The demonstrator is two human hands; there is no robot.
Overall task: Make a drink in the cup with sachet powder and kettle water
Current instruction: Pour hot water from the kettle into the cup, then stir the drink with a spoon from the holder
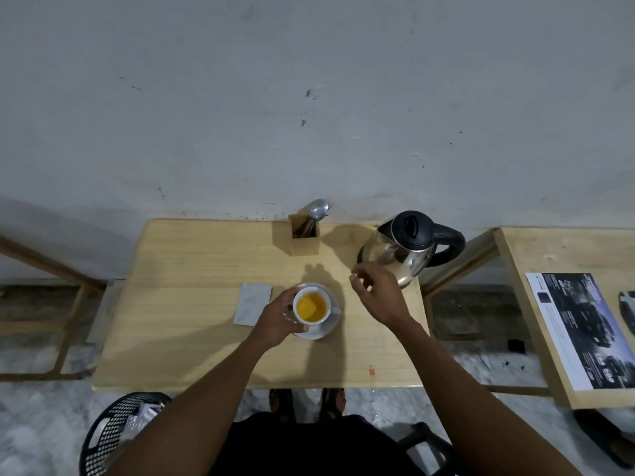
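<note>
1. Left hand (280, 319): fingers wrapped round the near-left side of the cup (311, 309), grasping it. The cup sits on a white saucer (326, 329), directly between the two hands.
2. Cup contents: yellow-orange liquid with a brighter patch on top, possibly undissolved powder; cannot confirm. Judgement: powder and water are both in, so the step in hand is mixing or finishing.
3. Right hand (374, 293): raised just right of the cup, fingers loosely curled, holding nothing that can be seen. It hovers between the cup and the kettle (410, 247), touching neither as far as can be told.
4. Sachet (252, 304): lies flat on the surface just left of the left hand, beside the saucer. Whether it is torn open or emptied cannot be told.
5. Next move, judged: a stir. That calls for the right hand to reach beyond the cup to the spoon (318, 211), while the left steadies the cup so it does not slide on the saucer.
6. Beyond the hands: the spoon stands bowl-up in a small wooden holder (305, 240) at the far edge; the kettle, lid closed and handle pointing right, stands beyond the right hand.
7. Surface (192, 269): pale wood, small, otherwise bare.
8. Room: a grey scuffed wall (309, 97) behind; a second wooden surface (536, 255) well to the right carries a printed sheet (580, 331); a black mesh basket (113, 431) sits on the floor nearest the person, lower left.
</note>
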